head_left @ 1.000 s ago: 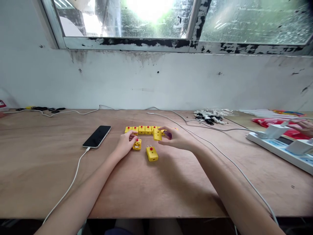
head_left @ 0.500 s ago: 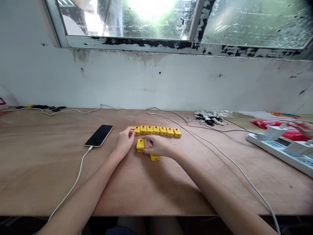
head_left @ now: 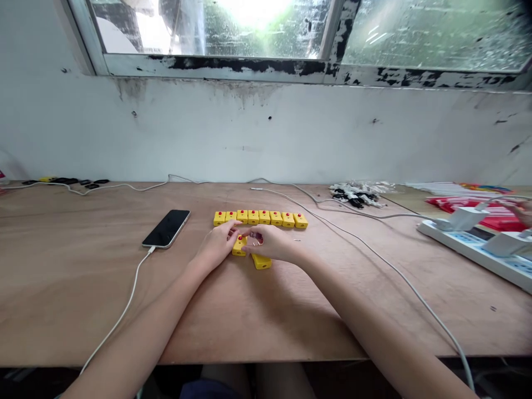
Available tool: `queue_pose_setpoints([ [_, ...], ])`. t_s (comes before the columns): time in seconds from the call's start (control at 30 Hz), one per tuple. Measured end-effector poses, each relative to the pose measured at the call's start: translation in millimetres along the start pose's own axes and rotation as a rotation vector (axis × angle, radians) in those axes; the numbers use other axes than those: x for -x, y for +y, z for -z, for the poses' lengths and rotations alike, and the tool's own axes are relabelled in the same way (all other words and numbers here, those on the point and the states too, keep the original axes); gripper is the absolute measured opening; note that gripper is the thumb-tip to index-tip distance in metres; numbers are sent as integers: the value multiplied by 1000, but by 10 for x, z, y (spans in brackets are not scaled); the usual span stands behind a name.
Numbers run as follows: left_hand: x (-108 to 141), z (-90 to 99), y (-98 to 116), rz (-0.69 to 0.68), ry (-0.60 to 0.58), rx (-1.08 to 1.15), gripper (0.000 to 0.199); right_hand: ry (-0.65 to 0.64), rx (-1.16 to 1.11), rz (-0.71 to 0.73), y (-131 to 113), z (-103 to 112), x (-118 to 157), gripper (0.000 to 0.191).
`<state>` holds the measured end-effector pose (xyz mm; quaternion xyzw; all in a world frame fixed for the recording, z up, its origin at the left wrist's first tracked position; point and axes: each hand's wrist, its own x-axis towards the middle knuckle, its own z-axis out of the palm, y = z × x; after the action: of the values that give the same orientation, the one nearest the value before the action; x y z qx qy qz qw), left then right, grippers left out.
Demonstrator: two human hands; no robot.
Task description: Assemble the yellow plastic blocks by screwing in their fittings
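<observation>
Yellow plug block (head_left: 239, 248) sits between the left hand (head_left: 216, 247) and right hand (head_left: 270, 244).

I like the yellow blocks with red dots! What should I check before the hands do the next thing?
1. Row of yellow blocks lined up straight: ok.
2. Red dots on the row facing up: ok.
3. Loose yellow block between the left hand and the right hand being held: cannot tell, fingers hide part of it.
4. Other loose yellow block in the row: not ok, it lies in front of the row, by the right hand.
5. Phone away from the hands: ok.
</observation>
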<state>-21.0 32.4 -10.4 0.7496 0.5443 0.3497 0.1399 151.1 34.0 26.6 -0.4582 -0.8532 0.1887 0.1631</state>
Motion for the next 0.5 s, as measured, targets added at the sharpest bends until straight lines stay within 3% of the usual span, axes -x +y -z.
queue_pose_setpoints([
  [0.23, -4, -24, 0, 18, 5, -42, 29, -14, 26, -64, -30, -17, -15, 29],
  [0.4, 21, 76, 84, 18, 30, -90, 31, 1, -17, -69, -17, -36, 10, 32],
  [0.5, 46, 171, 139, -15, 59, -79, 33, 40, -56, 0, 37, -44, 15, 29],
])
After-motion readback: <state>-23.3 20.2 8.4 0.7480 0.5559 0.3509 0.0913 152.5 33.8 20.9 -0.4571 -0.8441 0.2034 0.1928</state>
